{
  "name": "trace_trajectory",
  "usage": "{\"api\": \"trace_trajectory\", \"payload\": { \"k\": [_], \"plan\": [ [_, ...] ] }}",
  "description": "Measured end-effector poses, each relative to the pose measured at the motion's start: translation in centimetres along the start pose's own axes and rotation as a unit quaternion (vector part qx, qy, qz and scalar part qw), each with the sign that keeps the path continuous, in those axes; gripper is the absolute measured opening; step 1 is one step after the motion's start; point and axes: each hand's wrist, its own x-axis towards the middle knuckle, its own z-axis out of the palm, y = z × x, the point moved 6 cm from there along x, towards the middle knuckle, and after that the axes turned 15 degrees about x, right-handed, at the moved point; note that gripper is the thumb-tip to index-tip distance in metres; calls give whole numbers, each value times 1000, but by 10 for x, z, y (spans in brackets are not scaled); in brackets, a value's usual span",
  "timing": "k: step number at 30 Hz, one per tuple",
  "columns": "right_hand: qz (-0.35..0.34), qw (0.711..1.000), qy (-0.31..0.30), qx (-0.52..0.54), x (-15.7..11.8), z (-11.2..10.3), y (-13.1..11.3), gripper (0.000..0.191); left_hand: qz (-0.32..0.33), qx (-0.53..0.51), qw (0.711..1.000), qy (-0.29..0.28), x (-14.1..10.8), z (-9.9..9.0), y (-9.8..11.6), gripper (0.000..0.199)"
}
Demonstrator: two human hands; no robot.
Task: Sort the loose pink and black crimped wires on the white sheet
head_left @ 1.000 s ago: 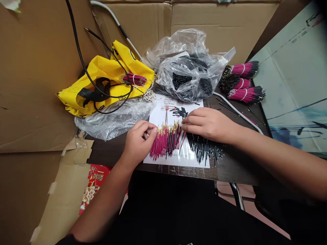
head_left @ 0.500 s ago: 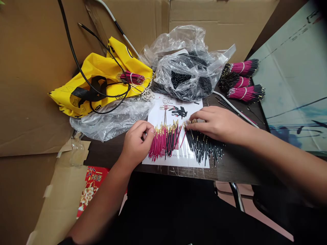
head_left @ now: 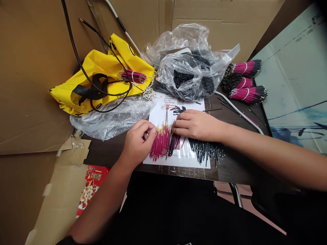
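My left hand [head_left: 140, 142] is closed at the left end of a row of red wires [head_left: 159, 144] with gold tips, thumb against the curled forefinger. Whatever it may pinch is too small to tell. My right hand [head_left: 195, 125] reaches over the row's right part, where short black wires [head_left: 171, 145] lie beside the red ones. Its bent fingers are together at the gold tips, and what they grip is hidden. Below its wrist spreads a pile of black wires [head_left: 206, 149]. All lie on a printed paper sheet [head_left: 154, 114], with short black tubes [head_left: 176, 109] behind.
A clear plastic bag [head_left: 186, 75] of black pieces stands at the back. Left of it are a yellow bag [head_left: 87, 71] and a black cable [head_left: 76, 58]. Banded pink-and-black wire bundles [head_left: 247, 93] lie at the right. Cardboard walls [head_left: 224, 34] enclose the table.
My right hand has moved left from the black wire pile to the row beside the red wires, its fingers drawn closer together. My left hand has stayed almost still.
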Motion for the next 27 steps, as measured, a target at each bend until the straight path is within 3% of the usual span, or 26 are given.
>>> {"api": "trace_trajectory", "payload": {
  "k": [7,12,15,18,23,27],
  "plan": [
    [7,998,65,1,-5,-12,-2,25,16,-15,1000,16,0,-2,3,10],
    [15,996,83,1,-7,-21,-9,25,97,4,994,39,-8,-15,24,9],
    [6,994,105,-14,-10,-29,-15,22,138,-6,990,-18,-13,-15,42,10],
    [-3,990,137,-33,-16,-37,-20,18,127,-28,989,-67,-15,-13,54,11],
    [-35,980,191,-55,-26,-53,-34,15,85,-41,992,-86,-15,-9,64,19],
    [-35,976,211,-34,-37,-60,-39,16,121,-10,990,-75,-14,-9,67,18]
  ]
}}
